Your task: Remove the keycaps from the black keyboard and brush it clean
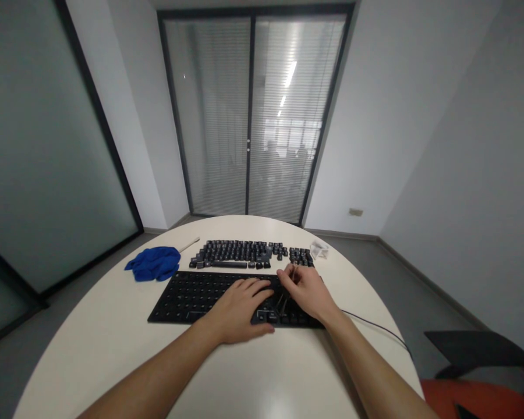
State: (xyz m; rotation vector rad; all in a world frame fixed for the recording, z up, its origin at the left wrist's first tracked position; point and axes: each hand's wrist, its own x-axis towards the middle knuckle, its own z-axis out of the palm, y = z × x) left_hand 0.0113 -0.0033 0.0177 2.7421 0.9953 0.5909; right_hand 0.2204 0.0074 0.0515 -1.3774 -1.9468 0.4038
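Observation:
A black keyboard (187, 294) with most of its keycaps off lies across the table in front of me. My left hand (242, 308) rests palm down on its middle, fingers stretched out and the thumb over the front edge. Over the keyboard's right part, my right hand (303, 288) is closed around a wire keycap puller (283, 304), whose thin prongs point down at the keys. A few caps sit on the board near the prongs; the hands hide some of that area. Behind the board, removed keycaps (236, 250) are laid out in keyboard order.
A crumpled blue cloth (155, 263) lies at the left, with a thin brush-like stick (190, 244) beside it. At the back right is a small clear plastic item (319, 250). A black cable (375, 326) runs off the right edge of the round white table (91, 337).

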